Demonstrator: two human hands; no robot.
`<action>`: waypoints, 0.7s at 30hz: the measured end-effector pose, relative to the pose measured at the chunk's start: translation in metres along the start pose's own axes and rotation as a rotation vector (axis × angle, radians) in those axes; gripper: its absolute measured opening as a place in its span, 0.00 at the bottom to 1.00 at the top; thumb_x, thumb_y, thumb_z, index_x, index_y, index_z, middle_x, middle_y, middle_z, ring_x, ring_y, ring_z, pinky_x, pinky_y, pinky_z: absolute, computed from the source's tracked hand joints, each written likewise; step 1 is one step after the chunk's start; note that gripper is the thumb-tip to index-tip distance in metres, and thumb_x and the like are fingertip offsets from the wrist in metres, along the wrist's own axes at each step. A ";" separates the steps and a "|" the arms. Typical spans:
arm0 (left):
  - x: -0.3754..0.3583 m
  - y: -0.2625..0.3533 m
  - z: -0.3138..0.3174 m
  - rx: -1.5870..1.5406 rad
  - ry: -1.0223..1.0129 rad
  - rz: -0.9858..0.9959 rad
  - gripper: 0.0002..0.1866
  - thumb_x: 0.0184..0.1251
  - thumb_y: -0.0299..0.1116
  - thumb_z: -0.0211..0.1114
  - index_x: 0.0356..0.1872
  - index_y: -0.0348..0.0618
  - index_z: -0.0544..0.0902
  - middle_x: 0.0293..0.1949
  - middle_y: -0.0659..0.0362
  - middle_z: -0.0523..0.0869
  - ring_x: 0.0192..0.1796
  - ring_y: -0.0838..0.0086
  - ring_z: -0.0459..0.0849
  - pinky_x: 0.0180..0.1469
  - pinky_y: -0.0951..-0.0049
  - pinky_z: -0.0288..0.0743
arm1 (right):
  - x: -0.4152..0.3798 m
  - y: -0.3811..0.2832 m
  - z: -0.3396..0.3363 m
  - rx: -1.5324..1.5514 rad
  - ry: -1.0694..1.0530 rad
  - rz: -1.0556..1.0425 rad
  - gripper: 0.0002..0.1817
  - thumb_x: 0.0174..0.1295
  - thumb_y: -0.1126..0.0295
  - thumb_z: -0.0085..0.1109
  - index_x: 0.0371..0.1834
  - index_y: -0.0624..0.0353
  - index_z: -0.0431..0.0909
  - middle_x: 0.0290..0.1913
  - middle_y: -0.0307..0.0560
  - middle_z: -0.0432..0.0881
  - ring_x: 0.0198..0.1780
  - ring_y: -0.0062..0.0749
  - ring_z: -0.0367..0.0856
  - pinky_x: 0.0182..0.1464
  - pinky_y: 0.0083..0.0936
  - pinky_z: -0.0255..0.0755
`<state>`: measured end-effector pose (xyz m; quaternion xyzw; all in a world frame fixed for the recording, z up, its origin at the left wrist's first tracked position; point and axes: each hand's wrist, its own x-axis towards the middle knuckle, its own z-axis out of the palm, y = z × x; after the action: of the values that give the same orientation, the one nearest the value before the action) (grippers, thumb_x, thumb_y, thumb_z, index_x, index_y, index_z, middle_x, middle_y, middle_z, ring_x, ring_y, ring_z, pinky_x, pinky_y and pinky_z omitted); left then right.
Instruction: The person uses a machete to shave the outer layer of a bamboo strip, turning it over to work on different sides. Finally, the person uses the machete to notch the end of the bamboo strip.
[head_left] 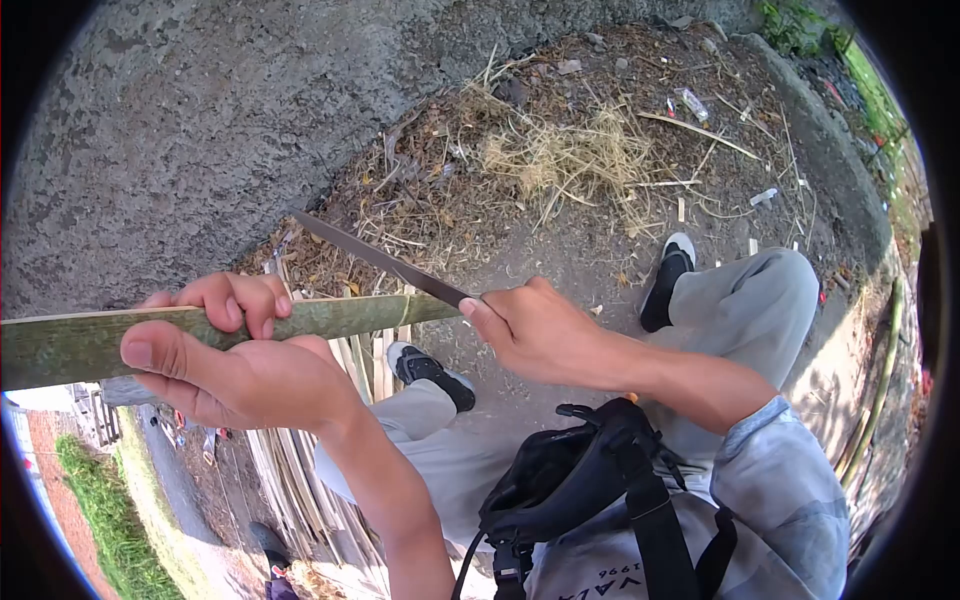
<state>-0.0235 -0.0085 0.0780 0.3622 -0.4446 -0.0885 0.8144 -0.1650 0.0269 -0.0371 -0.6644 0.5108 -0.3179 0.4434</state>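
A long green split bamboo piece (350, 316) runs in from the left edge, about level across the view. My left hand (260, 375) is closed round it, with the thumb along the near side and the fingers curled over the top. To the right, my right hand (545, 335) grips a long dark-bladed knife (375, 257) by its handle, which the fist hides. The blade points up and left, its lower part overlapping the bamboo near a pale node. The right fist is close by the bamboo's right end.
Several pale split strips (290, 480) lie in a bundle below my left arm. A heap of dry shavings (570, 155) covers the dirt ahead, with a plastic bottle (692, 104) beyond. A rough grey concrete surface (200, 140) rises at left. My shoes (672, 280) rest on the ground.
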 end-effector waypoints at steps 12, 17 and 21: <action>-0.001 0.001 -0.002 0.041 0.065 0.024 0.26 0.70 0.59 0.54 0.42 0.42 0.68 0.19 0.61 0.66 0.14 0.82 0.57 0.19 0.79 0.52 | 0.003 -0.012 -0.002 -0.079 -0.064 -0.039 0.23 0.70 0.63 0.46 0.25 0.72 0.78 0.20 0.68 0.76 0.27 0.67 0.77 0.35 0.52 0.72; 0.001 -0.001 -0.008 0.034 0.054 0.023 0.25 0.70 0.57 0.55 0.40 0.41 0.67 0.20 0.62 0.64 0.18 0.81 0.59 0.21 0.78 0.54 | 0.000 0.000 0.019 -0.082 -0.044 0.017 0.24 0.70 0.62 0.47 0.22 0.71 0.77 0.20 0.70 0.75 0.28 0.68 0.77 0.35 0.52 0.71; 0.000 0.003 -0.012 0.004 0.036 -0.006 0.25 0.71 0.58 0.52 0.42 0.42 0.68 0.19 0.61 0.66 0.15 0.82 0.57 0.19 0.79 0.54 | 0.009 0.071 0.029 -0.146 -0.062 0.149 0.24 0.69 0.61 0.48 0.23 0.71 0.77 0.20 0.70 0.75 0.28 0.68 0.78 0.36 0.52 0.71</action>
<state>-0.0144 -0.0004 0.0757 0.3667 -0.4291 -0.0835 0.8212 -0.1657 0.0203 -0.1135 -0.6646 0.5665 -0.2254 0.4320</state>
